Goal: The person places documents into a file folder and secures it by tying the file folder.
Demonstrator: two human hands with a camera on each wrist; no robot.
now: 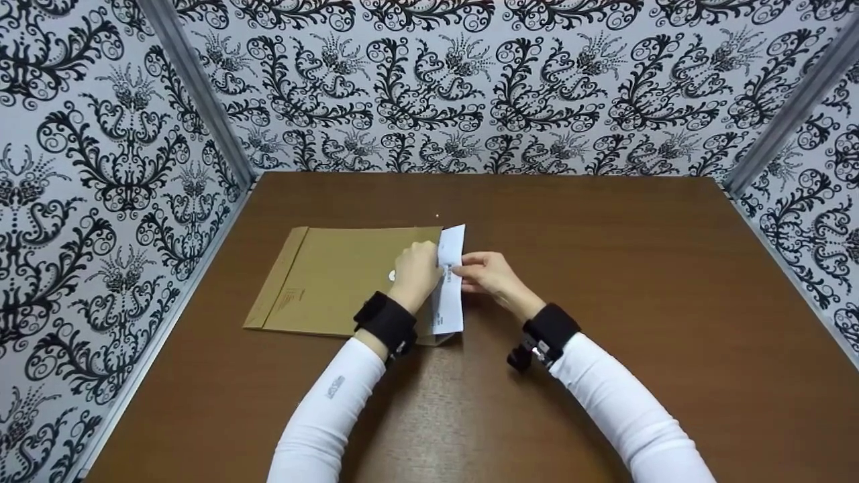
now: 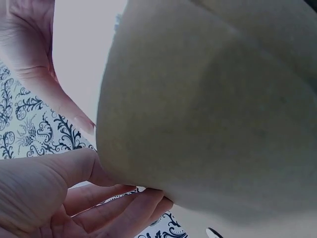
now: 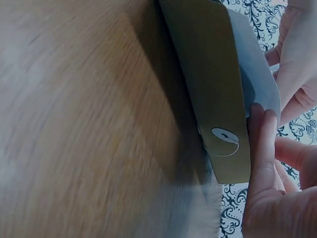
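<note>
A brown paper envelope (image 1: 349, 275) lies flat on the table, its opening facing right. White printed paper (image 1: 449, 312) sticks out of that opening. My left hand (image 1: 417, 272) grips the envelope's edge at the opening; in the left wrist view its thumb (image 2: 81, 166) lies on one side and its fingers curl on the other. From the right, my right hand (image 1: 493, 275) pinches the paper's outer edge. The right wrist view shows the envelope's flap (image 3: 208, 74) with a white round button (image 3: 225, 134) and a string. How much paper is inside is hidden.
The brown wooden table (image 1: 637, 282) reaches back to a wall (image 1: 443, 80) with a black-and-white pattern. Similar panels stand at the left and right sides, joined by grey posts (image 1: 201, 87). A second white disc (image 1: 392, 276) shows beside the left hand.
</note>
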